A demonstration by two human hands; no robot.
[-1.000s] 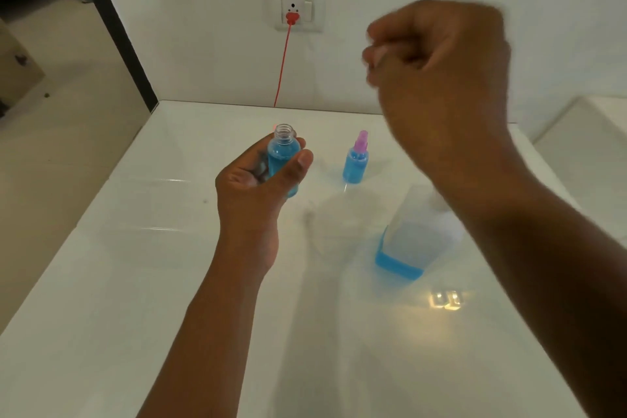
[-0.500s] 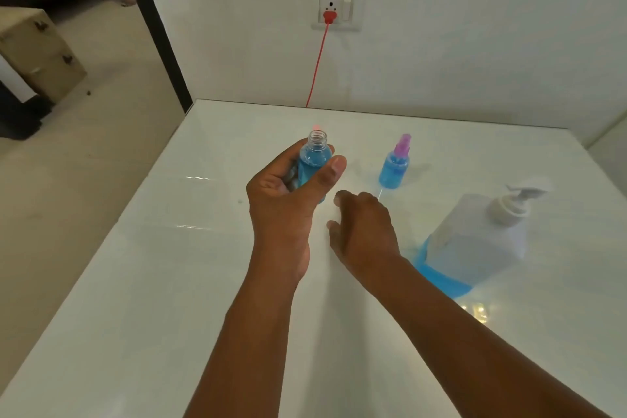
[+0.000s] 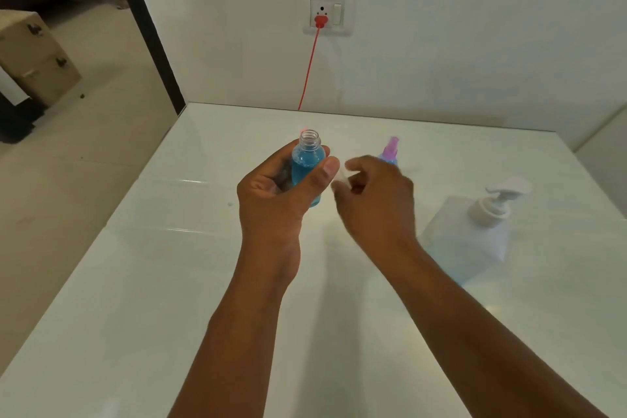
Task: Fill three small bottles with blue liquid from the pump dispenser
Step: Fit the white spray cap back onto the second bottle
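My left hand [image 3: 276,193] grips a small clear bottle [image 3: 308,159] upright above the white table [image 3: 169,282]; its neck is uncapped and blue liquid fills most of it. Just right of it, my right hand [image 3: 371,200] pinches a small pale object, blurred, that looks like a cap [image 3: 341,180]. A second small bottle [image 3: 390,151] of blue liquid with a pink spray top stands behind my right hand, partly hidden. The pump dispenser [image 3: 475,234], a translucent jug with a white pump and blue liquid low inside, stands at the right.
A red cable [image 3: 308,71] runs from a wall socket [image 3: 327,12] down behind the table's far edge. The table's left edge drops to a tiled floor with a beige box [image 3: 34,54] at the far left.
My right hand came down from high in the air to the table, then rose beside the open bottle with a small pale object in its fingers. The left hand kept holding the bottle.
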